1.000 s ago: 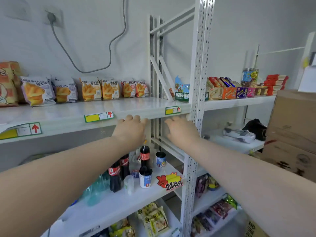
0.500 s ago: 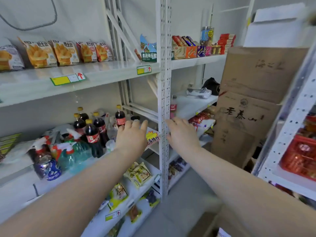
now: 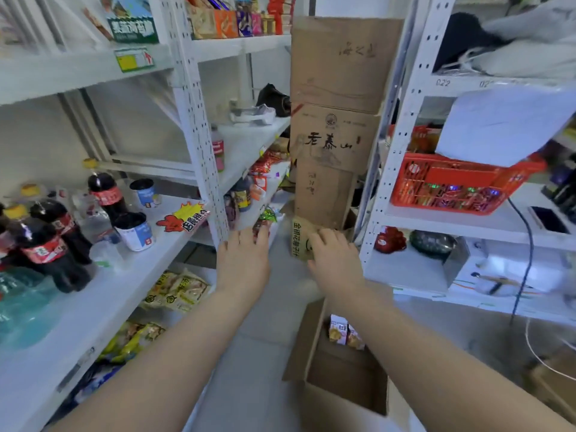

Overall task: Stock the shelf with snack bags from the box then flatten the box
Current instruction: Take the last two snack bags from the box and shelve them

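1. My left hand and right hand reach forward, fingers loose and relaxed, holding nothing.
2. The open box sits on the floor below my right hand, with snack bags at its far end.

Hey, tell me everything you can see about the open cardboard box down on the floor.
The box is plain brown cardboard, standing upright on the grey floor with its top open. Its left flap stands up. Inside it looks nearly empty: two small snack bags stand against the far wall. The right forearm crosses in front of its right side, hiding that edge.
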